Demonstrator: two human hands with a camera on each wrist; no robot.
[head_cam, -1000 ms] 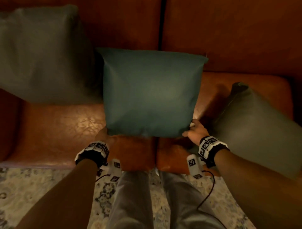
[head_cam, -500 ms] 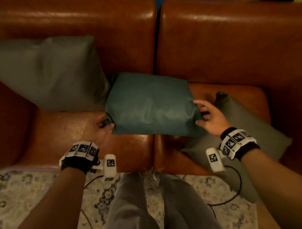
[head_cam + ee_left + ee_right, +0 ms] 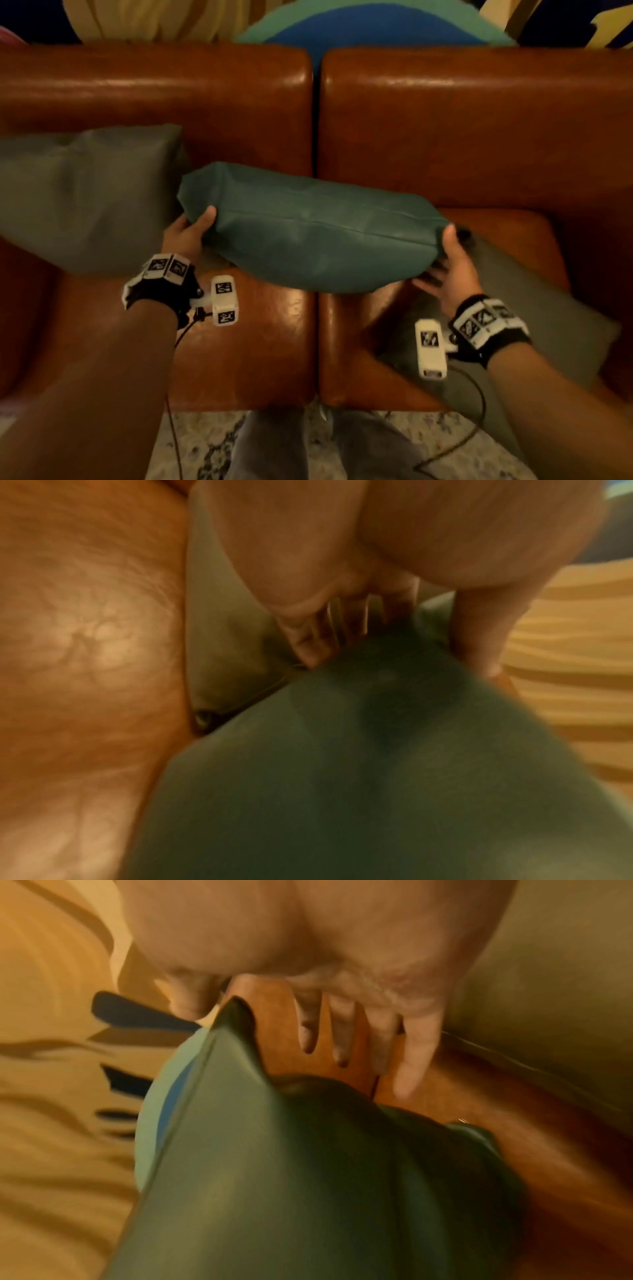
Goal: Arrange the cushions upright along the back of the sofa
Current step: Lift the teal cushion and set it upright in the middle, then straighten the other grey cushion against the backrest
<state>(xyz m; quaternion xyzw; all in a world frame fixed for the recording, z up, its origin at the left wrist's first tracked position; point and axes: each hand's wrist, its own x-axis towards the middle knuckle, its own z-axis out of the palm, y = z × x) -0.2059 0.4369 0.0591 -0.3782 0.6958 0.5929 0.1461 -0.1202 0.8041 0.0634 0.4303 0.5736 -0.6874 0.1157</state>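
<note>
A teal cushion (image 3: 318,240) hangs above the sofa seat (image 3: 260,342) in front of the brown leather backrest (image 3: 479,130), its seam edge facing up. My left hand (image 3: 191,233) grips its left end, thumb on top and fingers underneath; the left wrist view shows that end of the cushion (image 3: 377,777) pinched between thumb and fingers (image 3: 315,647). My right hand (image 3: 448,260) rests against the right end, thumb up. In the right wrist view its fingers (image 3: 342,1042) lie straight and spread beside the cushion's corner (image 3: 236,1010).
A grey-green cushion (image 3: 85,198) leans on the backrest at the left. Another grey cushion (image 3: 534,308) lies flat on the right seat, under my right wrist. A patterned rug (image 3: 202,445) and my legs are below the sofa's front edge.
The teal cushion has been lifted off the seat and turned so its seam edge faces up. My left hand has taken hold of its left end; my right hand has moved to its right end.
</note>
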